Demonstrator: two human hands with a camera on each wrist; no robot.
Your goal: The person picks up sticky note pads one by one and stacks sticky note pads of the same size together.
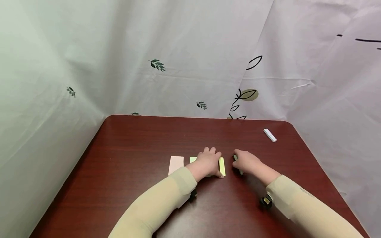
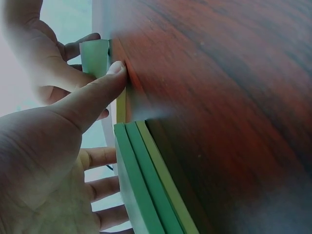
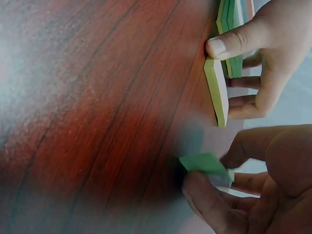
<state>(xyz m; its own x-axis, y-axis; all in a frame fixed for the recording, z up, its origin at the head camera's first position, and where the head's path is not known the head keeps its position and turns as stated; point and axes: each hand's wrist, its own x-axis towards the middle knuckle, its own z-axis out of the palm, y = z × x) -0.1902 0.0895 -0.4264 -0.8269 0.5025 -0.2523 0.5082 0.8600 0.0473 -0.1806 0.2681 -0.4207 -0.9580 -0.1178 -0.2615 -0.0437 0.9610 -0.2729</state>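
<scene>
In the head view my left hand straddles a narrow yellow sticky-note pad lying on the table. Its thumb and a finger pinch the pad at its two ends. Green and yellow-edged pads lie below that hand's palm, partly hidden by it in the head view. To the right, my right hand pinches a narrow green sticky-note pad between thumb and fingers, tilted close to the tabletop. A pale pink pad lies left of the left hand.
A slim whitish block lies at the back right of the dark red wooden table. White cloth with leaf prints hangs behind the table and along both sides.
</scene>
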